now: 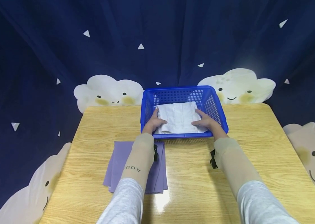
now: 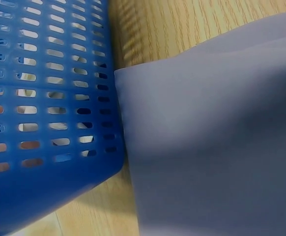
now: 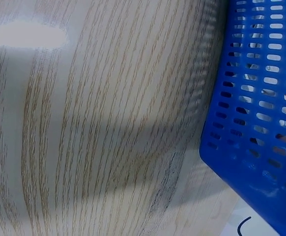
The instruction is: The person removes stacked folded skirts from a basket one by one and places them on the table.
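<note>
A folded white cloth (image 1: 177, 116) lies inside a blue plastic basket (image 1: 184, 135). My left hand (image 1: 154, 121) reaches over the front rim and holds the cloth's left edge, thumb on top and fingers along the side. At the opposite edge my right hand (image 1: 204, 121) grips it the same way, thumb over the top. Both wrist views look at the outside of the basket; through the slots of its wall (image 2: 54, 81) only bits of fingers and white cloth show.
A folded purple cloth (image 1: 157, 174) lies on the wooden table (image 1: 191, 186) under my left forearm, one edge close to the basket's front. Behind the table hangs a dark blue curtain (image 1: 163, 40) with cloud figures.
</note>
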The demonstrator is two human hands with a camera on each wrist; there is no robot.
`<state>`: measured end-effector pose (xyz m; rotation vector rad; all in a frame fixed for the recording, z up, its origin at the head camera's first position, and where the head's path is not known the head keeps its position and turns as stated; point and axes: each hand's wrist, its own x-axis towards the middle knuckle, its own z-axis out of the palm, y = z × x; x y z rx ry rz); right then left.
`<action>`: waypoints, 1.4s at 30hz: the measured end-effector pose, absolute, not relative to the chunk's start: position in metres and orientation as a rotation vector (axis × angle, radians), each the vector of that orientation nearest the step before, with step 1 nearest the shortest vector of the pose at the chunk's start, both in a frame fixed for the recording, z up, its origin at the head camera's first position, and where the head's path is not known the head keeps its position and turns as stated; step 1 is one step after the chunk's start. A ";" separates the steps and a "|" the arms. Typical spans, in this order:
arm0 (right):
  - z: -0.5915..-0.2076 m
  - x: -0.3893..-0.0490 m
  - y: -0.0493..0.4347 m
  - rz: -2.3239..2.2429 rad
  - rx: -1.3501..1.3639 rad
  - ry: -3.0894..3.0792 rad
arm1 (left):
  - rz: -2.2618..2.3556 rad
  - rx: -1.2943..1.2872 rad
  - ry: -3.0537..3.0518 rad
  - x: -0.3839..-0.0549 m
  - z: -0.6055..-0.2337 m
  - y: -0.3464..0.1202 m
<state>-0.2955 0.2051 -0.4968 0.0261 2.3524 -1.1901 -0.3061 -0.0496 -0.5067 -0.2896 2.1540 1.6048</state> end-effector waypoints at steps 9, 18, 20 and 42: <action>-0.497 -0.297 0.205 -1.193 0.073 2.354 | 1.649 -0.267 2.118 -0.302 -0.500 -0.051; -0.498 -0.298 0.205 -1.149 0.086 2.369 | 1.683 -0.263 2.121 -0.304 -0.504 -0.051; -0.498 -0.298 0.205 -1.151 0.078 2.373 | 1.687 -0.263 2.128 -0.304 -0.504 -0.051; -0.494 -0.296 0.203 -1.193 0.067 2.412 | 1.661 -0.259 2.205 -0.309 -0.508 -0.051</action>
